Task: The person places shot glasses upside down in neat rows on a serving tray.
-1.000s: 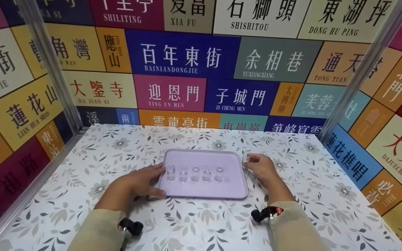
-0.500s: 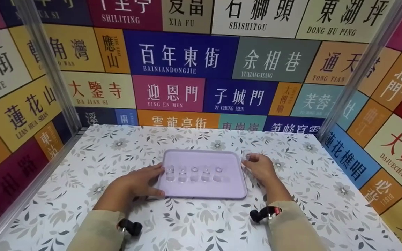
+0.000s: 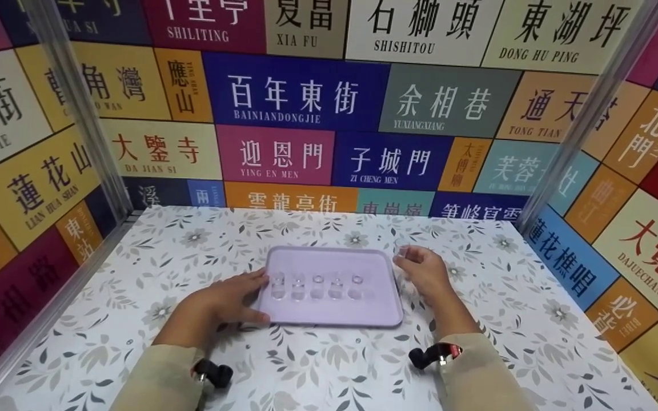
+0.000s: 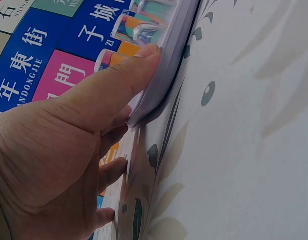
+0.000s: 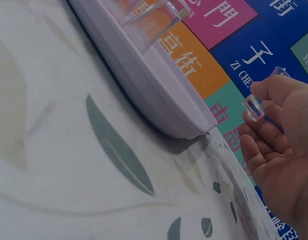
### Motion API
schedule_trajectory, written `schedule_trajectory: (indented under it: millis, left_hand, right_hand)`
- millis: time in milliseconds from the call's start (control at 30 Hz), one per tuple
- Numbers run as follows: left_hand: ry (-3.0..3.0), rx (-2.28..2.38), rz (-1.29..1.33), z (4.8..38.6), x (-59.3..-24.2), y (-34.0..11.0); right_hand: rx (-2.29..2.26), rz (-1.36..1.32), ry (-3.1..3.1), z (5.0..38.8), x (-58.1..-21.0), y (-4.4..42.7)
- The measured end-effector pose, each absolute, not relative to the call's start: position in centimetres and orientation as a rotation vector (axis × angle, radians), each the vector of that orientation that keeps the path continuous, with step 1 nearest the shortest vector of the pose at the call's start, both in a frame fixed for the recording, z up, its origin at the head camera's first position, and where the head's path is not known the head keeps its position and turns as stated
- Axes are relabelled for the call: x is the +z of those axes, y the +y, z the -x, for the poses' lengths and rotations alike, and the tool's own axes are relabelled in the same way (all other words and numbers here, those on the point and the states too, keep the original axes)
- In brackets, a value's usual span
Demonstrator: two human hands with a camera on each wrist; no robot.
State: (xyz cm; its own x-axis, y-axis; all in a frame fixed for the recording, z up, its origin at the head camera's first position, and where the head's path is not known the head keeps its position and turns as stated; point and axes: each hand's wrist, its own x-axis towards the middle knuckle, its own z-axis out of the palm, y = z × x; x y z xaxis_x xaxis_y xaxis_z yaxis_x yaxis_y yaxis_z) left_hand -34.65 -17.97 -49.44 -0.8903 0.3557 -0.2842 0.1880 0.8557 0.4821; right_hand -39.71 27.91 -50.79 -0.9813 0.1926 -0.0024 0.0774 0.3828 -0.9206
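Observation:
A lilac tray lies on the patterned tabletop, bearing a row of small clear cups. My left hand rests at the tray's left side; in the left wrist view its thumb touches the rim near a corner, and the other fingers are spread and loosely bent. Just beyond the tray's right edge, my right hand pinches another small clear cup between thumb and fingers. The fingers partly cover that cup, which appears raised off the table in the right wrist view.
The white tabletop has a leaf and flower print. Behind it stands a wall of coloured sign panels, with clear corner posts at left and right. A small black device sits at each sleeve cuff.
My right hand has risen slightly and shifted a little leftward with the cup it pinches. The left hand, the tray and the row of cups stay in place.

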Motion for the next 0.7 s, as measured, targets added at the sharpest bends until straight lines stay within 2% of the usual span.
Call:
schedule_trajectory:
  millis: [400, 700]
  left_hand:
    - [2.663, 0.656, -0.391, 34.5, -49.6, -17.9]
    - [2.658, 0.67, -0.384, 34.5, -49.4, -18.0]
  right_hand:
    - [1.868, 0.096, -2.493, 38.6, -49.4, 25.9]
    - [1.827, -0.039, -2.526, 38.1, -48.8, 25.2]
